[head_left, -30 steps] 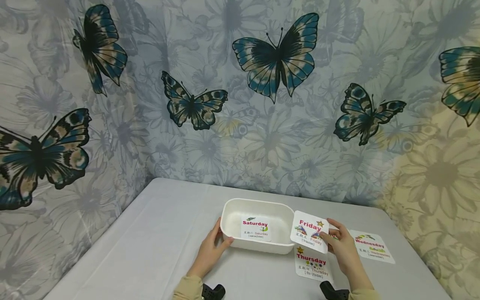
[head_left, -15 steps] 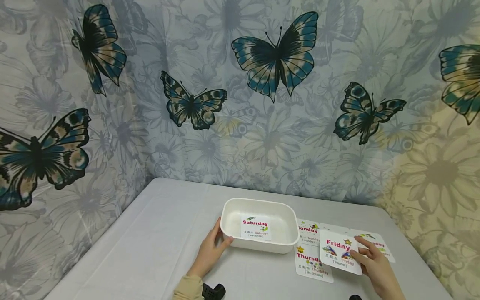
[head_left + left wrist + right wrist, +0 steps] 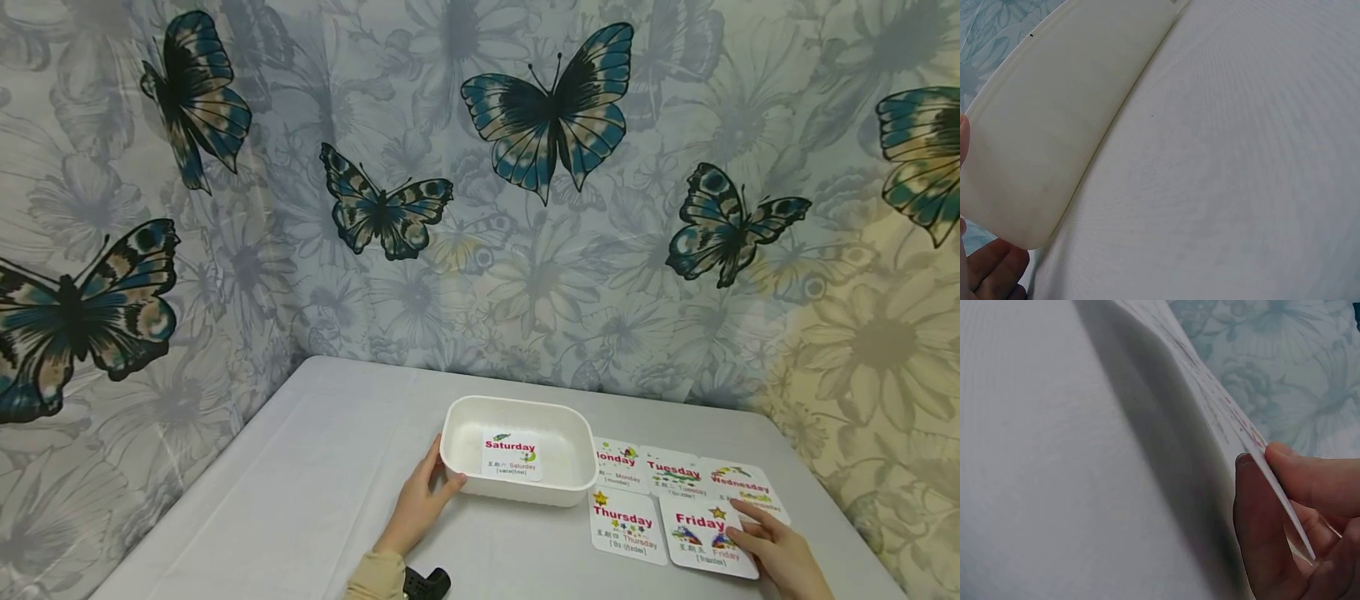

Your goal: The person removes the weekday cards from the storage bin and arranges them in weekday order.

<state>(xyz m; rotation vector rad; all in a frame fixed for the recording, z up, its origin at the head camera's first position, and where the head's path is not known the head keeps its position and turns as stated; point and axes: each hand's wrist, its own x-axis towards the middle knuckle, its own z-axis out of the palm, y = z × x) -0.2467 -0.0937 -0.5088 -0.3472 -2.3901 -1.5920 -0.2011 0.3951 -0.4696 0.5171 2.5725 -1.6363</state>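
My left hand [image 3: 420, 504] grips the left end of a white plastic bin [image 3: 525, 493], thumb at its near rim. In the left wrist view, fingers [image 3: 1002, 269] show beside the bin's corner. Inside the bin lies a Saturday flash card [image 3: 510, 457]. My right hand [image 3: 780, 550] pinches the right edge of a Friday flash card [image 3: 693, 533]. That card lies right of the Thursday card [image 3: 626, 525] and below the Tuesday card [image 3: 673, 473]. In the right wrist view, the pinched card [image 3: 1288, 509] is tilted, its edge raised off the table.
Behind sit a Monday card [image 3: 618, 462], partly hidden by the bin, and a Wednesday card [image 3: 738, 475]. A white cloth covers the table [image 3: 300, 483]. Butterfly-print fabric [image 3: 540, 317] hangs behind the table.
My right hand has carried the Friday card right and down, from beside the bin to beside the Thursday card, uncovering the Tuesday card. My left hand stays on the bin.
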